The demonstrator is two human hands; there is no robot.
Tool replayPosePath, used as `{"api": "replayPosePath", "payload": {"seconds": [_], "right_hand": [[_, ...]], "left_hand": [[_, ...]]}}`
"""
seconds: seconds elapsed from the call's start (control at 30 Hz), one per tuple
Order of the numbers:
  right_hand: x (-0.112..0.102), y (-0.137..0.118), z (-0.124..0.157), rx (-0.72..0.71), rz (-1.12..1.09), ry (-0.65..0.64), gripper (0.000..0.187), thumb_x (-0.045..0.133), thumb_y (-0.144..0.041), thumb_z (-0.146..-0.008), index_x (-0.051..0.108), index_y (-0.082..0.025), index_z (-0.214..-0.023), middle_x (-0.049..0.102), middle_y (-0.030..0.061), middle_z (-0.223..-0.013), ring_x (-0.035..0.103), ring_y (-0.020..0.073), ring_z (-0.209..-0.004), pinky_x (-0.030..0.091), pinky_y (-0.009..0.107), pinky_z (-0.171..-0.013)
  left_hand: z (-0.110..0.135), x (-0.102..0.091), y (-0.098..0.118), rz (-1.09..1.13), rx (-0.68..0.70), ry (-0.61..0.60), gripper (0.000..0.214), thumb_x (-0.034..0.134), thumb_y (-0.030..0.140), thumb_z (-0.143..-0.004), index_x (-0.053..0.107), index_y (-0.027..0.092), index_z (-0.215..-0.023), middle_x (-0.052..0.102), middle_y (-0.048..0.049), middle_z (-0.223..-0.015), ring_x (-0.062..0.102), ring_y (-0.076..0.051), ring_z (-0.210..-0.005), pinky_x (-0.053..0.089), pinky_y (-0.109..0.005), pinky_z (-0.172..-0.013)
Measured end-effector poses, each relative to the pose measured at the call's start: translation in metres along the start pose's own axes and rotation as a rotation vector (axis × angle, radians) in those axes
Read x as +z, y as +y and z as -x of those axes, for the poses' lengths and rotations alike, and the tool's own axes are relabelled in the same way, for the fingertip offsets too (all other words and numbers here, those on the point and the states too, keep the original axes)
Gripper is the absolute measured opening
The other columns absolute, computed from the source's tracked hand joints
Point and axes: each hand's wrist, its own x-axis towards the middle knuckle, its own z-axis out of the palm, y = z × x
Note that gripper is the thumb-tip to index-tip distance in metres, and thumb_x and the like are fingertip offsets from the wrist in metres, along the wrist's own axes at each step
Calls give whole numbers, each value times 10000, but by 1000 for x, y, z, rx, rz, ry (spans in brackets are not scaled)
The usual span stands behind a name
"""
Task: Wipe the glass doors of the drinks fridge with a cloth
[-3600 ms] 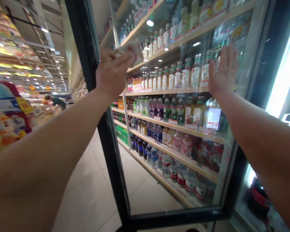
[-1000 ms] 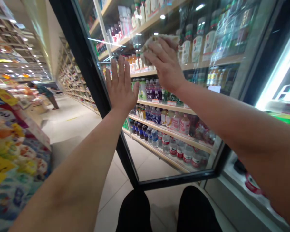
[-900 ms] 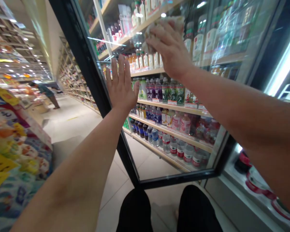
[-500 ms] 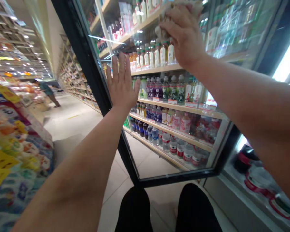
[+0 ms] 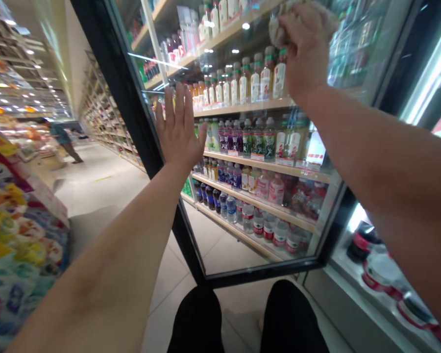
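Observation:
A glass door [image 5: 220, 255] with a black frame [image 5: 132, 93] stands swung out in front of me. My left hand [image 5: 180, 130] lies flat against the glass near the frame's left side, fingers stretched upward. Higher up on the right, my right hand [image 5: 305, 54] presses a crumpled pale cloth [image 5: 325, 19] to the pane. Its fingers are bent over the cloth, and part of the cloth is hidden beneath them. Rows of bottled drinks [image 5: 242, 81] on shelves show in the glass.
At right, more bottles [image 5: 380, 272] stand inside the lit cooler. A display of colourful packages [image 5: 25, 235] is on the left. Farther back, a person [image 5: 64, 139] leans beside an aisle with long shelves [image 5: 106, 108]. My knees [image 5: 196, 314] are below the door on the tiled floor.
My right hand has moved right across the glass with the cloth. My left hand stays flat in the same place on the door. The view has shifted slightly.

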Motion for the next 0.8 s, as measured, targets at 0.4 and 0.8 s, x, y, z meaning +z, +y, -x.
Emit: {"api": "replayPosePath", "payload": {"seconds": [0.4,0.8], "right_hand": [[-20,26,8,81,85,41,435,532,-131,-915,666,-225,-1317,584,70,-1426,470,236,-1372,283,452,-1203],[-23,72,37,87,91,116,443,465,-191,-951,629,-350,-1330,573,27,-1426,455,217,-1344,322,454,-1200]], "left_hand": [[4,-5,4,34,-2,34,836,331,697,-900,216,294,-1623,109,161,-1675,-197,-104,-1520,-151,-325,-1301],[3,0,-1,-18,-2,29,882,276,748,-911,183,243,-1629,13,145,-1687,-168,-148,-1548,-153,-336,-1302]]}}
